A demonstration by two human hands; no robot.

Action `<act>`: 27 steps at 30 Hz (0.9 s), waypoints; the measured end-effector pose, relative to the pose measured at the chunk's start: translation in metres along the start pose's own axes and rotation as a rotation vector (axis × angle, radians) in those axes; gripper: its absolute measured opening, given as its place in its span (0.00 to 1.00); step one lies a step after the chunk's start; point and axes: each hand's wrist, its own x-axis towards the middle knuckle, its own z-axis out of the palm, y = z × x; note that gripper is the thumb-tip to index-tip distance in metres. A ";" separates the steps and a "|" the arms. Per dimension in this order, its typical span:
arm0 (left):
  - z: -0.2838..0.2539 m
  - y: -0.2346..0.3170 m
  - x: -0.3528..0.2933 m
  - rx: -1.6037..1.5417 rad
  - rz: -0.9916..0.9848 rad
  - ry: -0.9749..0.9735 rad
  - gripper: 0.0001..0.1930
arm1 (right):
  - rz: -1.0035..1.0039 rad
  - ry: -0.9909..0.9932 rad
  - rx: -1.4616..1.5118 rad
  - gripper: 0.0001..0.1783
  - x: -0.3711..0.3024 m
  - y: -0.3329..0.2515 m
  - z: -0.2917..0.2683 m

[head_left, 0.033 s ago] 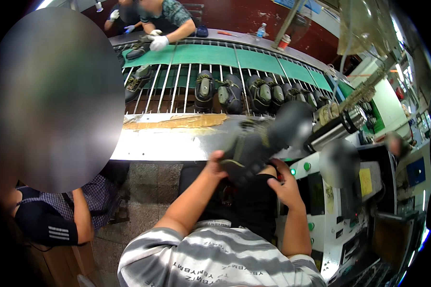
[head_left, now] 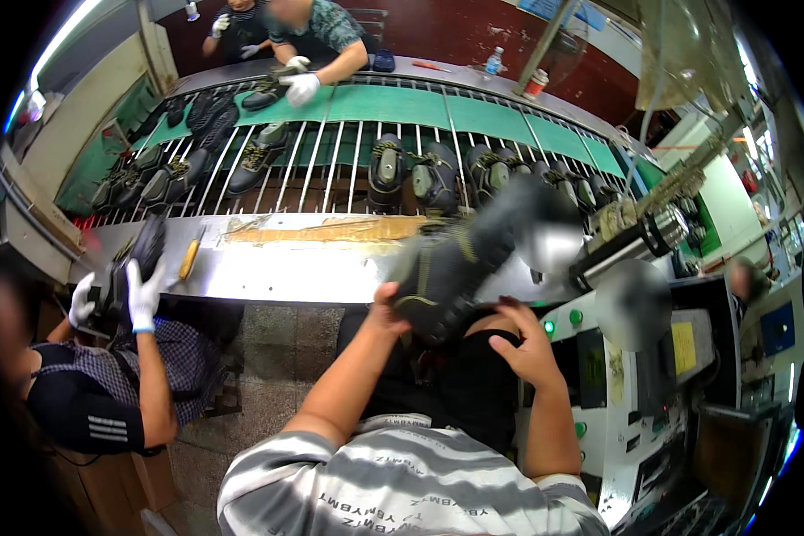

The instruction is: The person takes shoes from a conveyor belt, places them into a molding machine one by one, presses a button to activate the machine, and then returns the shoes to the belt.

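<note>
A black shoe with yellow-green stitching is held tilted above my lap, its far end smeared by motion. My left hand grips its near left end, thumb on the upper side. My right hand is beside the shoe's lower right side, over my knee, thumb and fingers apart and nothing in them. Beyond the shoe is the metal ledge of the rack, with brown tape along it.
Several shoes stand on the barred rack. At left, a co-worker's gloved hands hold another shoe near a yellow-handled tool. A steel flask and a control box are at my right. Another gloved person works across.
The shoe and my left hand have shifted slightly left. My right hand has hardly moved. A blurred patch that covered the left side is gone, so the co-worker's gloved hands now show.
</note>
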 end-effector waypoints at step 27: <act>-0.087 0.126 -0.039 1.763 0.759 0.779 0.52 | 0.259 0.555 -0.479 0.02 -0.005 0.245 0.061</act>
